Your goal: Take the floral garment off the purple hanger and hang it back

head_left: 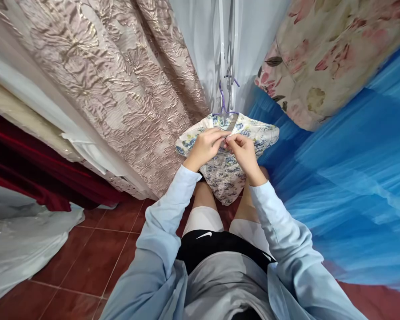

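A short-sleeved shirt [222, 178] with a blue and yellow floral print on white hangs in front of me on a purple hanger [223, 103]. At the front opening just below the neckline, my left hand [205, 146] and my right hand [244, 152] meet, fingertips close together. Both pinch the shirt's front edges; any button between the fingers is too small and covered to make out. The shirt's lower end hangs down between my knees.
White metal bars [222, 44] rise behind the hanger. Pink brocade fabric [120, 89] hangs to the left, with dark red velvet [36, 164] further over. Blue tulle [346, 186] and a floral cloth [333, 58] hang on the right. Red tiles [93, 253] cover the floor.
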A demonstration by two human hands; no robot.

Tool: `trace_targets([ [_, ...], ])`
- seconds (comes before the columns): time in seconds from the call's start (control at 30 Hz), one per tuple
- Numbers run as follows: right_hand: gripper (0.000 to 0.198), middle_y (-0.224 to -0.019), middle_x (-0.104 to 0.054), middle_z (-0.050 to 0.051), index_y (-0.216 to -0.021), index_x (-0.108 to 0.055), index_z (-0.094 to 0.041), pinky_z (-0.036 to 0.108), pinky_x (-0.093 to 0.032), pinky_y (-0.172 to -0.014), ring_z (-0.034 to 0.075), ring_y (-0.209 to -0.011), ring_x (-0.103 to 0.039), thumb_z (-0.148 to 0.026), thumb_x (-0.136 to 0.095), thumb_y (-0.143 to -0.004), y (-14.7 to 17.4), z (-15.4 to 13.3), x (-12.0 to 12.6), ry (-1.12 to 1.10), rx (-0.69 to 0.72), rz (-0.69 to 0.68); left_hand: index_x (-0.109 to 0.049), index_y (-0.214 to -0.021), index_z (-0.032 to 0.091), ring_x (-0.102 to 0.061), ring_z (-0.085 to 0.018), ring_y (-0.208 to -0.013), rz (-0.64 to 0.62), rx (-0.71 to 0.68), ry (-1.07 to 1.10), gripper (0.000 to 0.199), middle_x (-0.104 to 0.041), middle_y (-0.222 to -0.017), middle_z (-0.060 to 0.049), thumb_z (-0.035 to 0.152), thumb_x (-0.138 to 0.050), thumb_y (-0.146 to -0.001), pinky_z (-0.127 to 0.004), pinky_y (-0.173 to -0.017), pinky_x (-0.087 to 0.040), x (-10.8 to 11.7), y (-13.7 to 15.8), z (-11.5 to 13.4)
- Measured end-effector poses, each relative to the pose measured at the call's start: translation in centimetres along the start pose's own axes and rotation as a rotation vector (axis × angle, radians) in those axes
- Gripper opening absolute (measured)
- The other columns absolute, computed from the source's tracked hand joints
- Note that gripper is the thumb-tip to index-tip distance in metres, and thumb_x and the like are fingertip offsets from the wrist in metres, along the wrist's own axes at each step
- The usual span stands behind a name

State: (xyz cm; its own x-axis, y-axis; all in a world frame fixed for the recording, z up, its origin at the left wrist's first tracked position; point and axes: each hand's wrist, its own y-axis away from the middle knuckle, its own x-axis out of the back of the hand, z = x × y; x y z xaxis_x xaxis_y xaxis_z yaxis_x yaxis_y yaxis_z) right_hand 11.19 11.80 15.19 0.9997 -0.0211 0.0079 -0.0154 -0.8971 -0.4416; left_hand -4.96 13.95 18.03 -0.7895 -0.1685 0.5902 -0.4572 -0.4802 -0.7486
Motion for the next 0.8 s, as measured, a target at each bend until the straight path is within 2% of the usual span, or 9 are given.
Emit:
trace_targets([
  [0.13,0.038,-0.072,-0.063,0.002,-0.075,-0.060,-0.020,0.028,-0.045,-0.067,0.015,-0.069,-0.055,-0.054,-0.064,-0.092,-0.2,1.0,-0.2,0.059,0.053,0.046,-0.074,-0.102,0.018,-0.071,-0.018,-0.097,0.098,0.028,-0.009,0.021,-0.074,-0.100,-0.006,0.019,-0.053,-0.102,-0.033,-0.090,-0.055,-0.7,-0.4,0.6],
  [0.23,0.036,-0.068,-0.062,0.001,-0.072,-0.058,-0.021,0.029,-0.045,-0.066,0.015,-0.066,-0.055,-0.052,-0.063,-0.089,-0.8,2.6,-0.4,0.068,-0.002,0.068,-0.073,-0.098,0.019,-0.070,-0.018,-0.099,0.203,0.058,0.005,0.020,-0.073,-0.099,-0.005,0.022,-0.053,-0.102,-0.035,-0.094,-0.055,-0.6,-1.4,1.4],
  [0.3,0.034,-0.065,-0.062,0.001,-0.070,-0.058,-0.021,0.029,-0.045,-0.064,0.016,-0.064,-0.055,-0.049,-0.063,-0.087,-0.5,3.8,-0.5,0.092,-0.061,0.059,-0.072,-0.099,0.019,-0.069,-0.019,-0.103,0.317,0.093,0.020,0.018,-0.072,-0.100,-0.005,0.023,-0.055,-0.102,-0.037,-0.098,-0.054,0.5,-2.2,1.1],
  [0.37,0.032,-0.063,-0.061,0.001,-0.067,-0.057,-0.021,0.029,-0.043,-0.063,0.016,-0.063,-0.053,-0.046,-0.062,-0.086,0.7,4.8,-0.3,0.147,-0.112,0.032,-0.070,-0.099,0.019,-0.068,-0.020,-0.106,0.440,0.143,0.050,0.013,-0.070,-0.101,-0.004,0.027,-0.060,-0.101,-0.039,-0.100,-0.053,2.4,-2.8,-0.6],
  [0.47,0.031,-0.063,-0.061,0.001,-0.065,-0.057,-0.021,0.029,-0.040,-0.061,0.016,-0.060,-0.052,-0.043,-0.059,-0.087,3.3,5.4,0.0,0.231,-0.147,-0.016,-0.066,-0.097,0.017,-0.067,-0.019,-0.104,0.574,0.230,0.129,0.018,-0.069,-0.100,-0.003,0.034,-0.072,-0.094,-0.039,-0.099,-0.054,6.1,-2.4,-5.9],
  [0.57,0.029,-0.064,-0.060,0.001,-0.068,-0.058,-0.020,0.029,-0.039,-0.061,0.016,-0.060,-0.052,-0.041,-0.057,-0.088,5.3,5.0,-0.4,0.268,-0.153,-0.075,-0.060,-0.093,0.016,-0.065,-0.013,-0.096,0.647,0.329,0.236,0.032,-0.068,-0.094,0.000,0.041,-0.079,-0.088,-0.035,-0.096,-0.054,8.7,-0.2,-11.9],
  [0.63,0.026,-0.064,-0.061,0.001,-0.069,-0.059,-0.020,0.029,-0.038,-0.062,0.016,-0.060,-0.054,-0.039,-0.057,-0.088,5.8,4.6,-1.3,0.291,-0.150,-0.128,-0.057,-0.091,0.016,-0.066,-0.013,-0.093,0.734,0.466,0.357,0.034,-0.067,-0.091,-0.001,0.037,-0.082,-0.084,-0.033,-0.094,-0.054,8.9,2.3,-14.6],
  [0.7,0.024,-0.064,-0.062,0.000,-0.069,-0.059,-0.021,0.028,-0.038,-0.062,0.016,-0.061,-0.055,-0.036,-0.057,-0.087,6.0,4.6,-2.3,0.321,-0.159,-0.176,-0.055,-0.089,0.016,-0.067,-0.013,-0.088,0.849,0.630,0.496,0.033,-0.067,-0.088,0.000,0.030,-0.083,-0.078,-0.031,-0.090,-0.053,7.8,5.4,-15.7],
  [0.8,0.021,-0.063,-0.060,-0.001,-0.066,-0.056,-0.021,0.026,-0.036,-0.061,0.015,-0.061,-0.054,-0.030,-0.057,-0.084,6.3,5.6,-2.8,0.361,-0.190,-0.206,-0.056,-0.086,0.016,-0.066,-0.013,-0.082,0.964,0.810,0.575,0.028,-0.066,-0.086,-0.001,0.024,-0.079,-0.074,-0.030,-0.087,-0.053,4.6,10.6,-14.9],
])
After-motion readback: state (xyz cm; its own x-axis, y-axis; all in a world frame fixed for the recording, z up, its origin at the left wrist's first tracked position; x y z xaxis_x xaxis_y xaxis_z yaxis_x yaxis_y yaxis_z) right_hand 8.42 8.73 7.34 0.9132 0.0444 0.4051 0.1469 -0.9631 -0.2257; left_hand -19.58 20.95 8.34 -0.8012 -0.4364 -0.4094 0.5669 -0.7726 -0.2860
